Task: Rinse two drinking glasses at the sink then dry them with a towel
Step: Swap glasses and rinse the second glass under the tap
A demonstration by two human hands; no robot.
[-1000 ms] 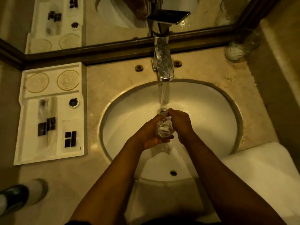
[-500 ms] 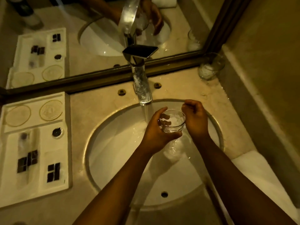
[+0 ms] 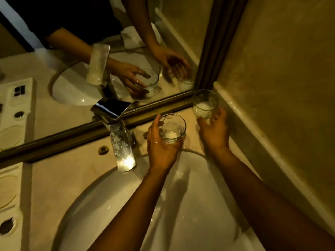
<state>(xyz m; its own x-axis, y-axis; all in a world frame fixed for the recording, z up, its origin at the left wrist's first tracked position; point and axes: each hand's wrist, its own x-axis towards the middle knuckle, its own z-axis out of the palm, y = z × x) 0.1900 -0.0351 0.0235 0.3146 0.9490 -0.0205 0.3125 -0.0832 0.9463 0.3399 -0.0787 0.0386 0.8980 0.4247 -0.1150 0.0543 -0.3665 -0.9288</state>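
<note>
Head view: towel hidden; clear tumbler (image 3: 172, 128) gripped by left hand (image 3: 160, 147), corner glass (image 3: 204, 104) newly grasped by right hand (image 3: 213, 130) fingers.

Mirror (image 3: 54, 109) — white tray (image 3: 10, 187) left.
</note>
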